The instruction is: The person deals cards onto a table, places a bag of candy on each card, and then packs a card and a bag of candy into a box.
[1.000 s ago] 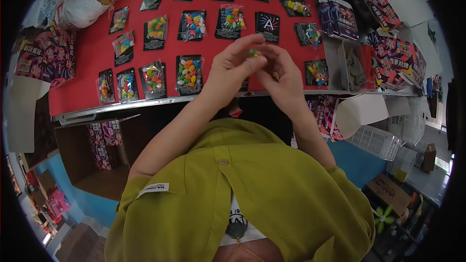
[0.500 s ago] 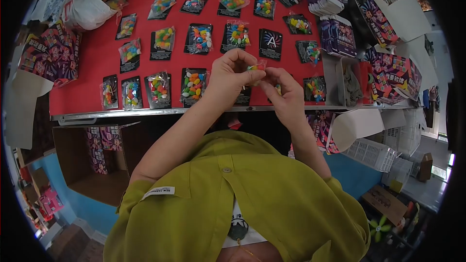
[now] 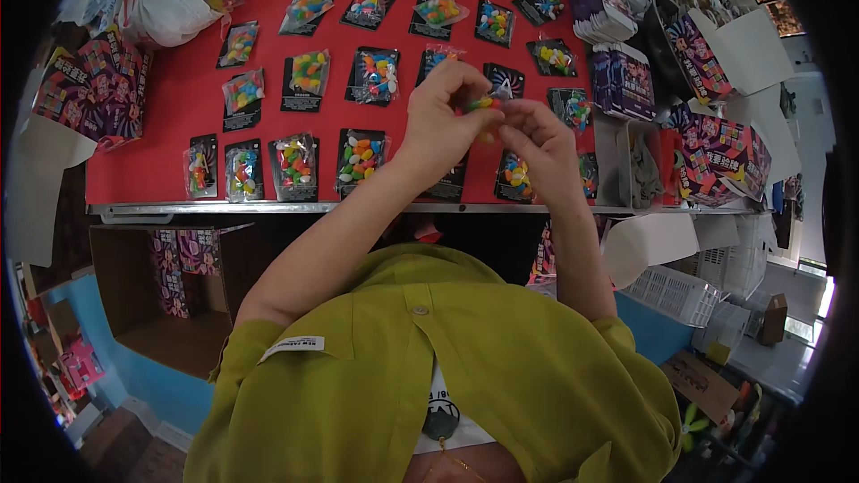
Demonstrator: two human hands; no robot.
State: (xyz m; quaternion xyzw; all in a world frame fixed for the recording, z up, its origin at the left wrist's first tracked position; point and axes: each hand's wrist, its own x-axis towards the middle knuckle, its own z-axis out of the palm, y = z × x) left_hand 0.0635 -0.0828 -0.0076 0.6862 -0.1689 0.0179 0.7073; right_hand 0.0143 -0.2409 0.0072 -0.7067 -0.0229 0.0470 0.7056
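My left hand point(image 3: 440, 121) & right hand point(image 3: 540, 148) both pinch one small clear bag of bright beads point(image 3: 484, 105), up over the red desk point(image 3: 179, 125) w/ more bags point(image 3: 360, 157).

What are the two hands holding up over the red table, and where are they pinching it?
Both hands, left hand and right hand, pinch a small clear plastic packet of colourful beads between their fingertips, one at each end, above the red table.
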